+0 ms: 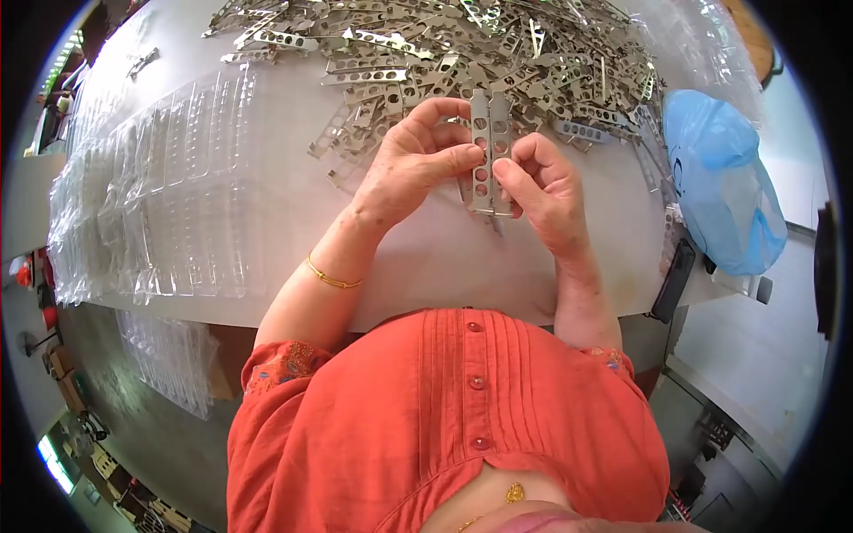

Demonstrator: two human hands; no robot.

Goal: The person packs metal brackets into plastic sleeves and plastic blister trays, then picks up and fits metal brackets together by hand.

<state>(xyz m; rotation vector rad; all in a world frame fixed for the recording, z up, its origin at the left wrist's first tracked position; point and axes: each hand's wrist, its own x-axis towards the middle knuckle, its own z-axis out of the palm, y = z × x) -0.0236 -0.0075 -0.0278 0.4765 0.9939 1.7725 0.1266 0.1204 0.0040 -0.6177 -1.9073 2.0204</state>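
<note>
My left hand [410,160] grips a pair of flat metal strips with round holes [481,182] from the left, thumb across the front. From the other side, my right hand [544,188] pinches the same perforated metal strips between thumb and fingers. The strips stand side by side, upright, above the near part of the table. Just behind them lies a large heap of similar perforated metal parts [373,75], tangled and overlapping. Part of the fingers behind the strips is hidden.
Stacked clear plastic trays [178,178] cover the table's left side. A light blue plastic bag [715,169] sits at the right, with a dark phone-like object [673,282] near the table edge. More clear trays [169,360] are below the table at left.
</note>
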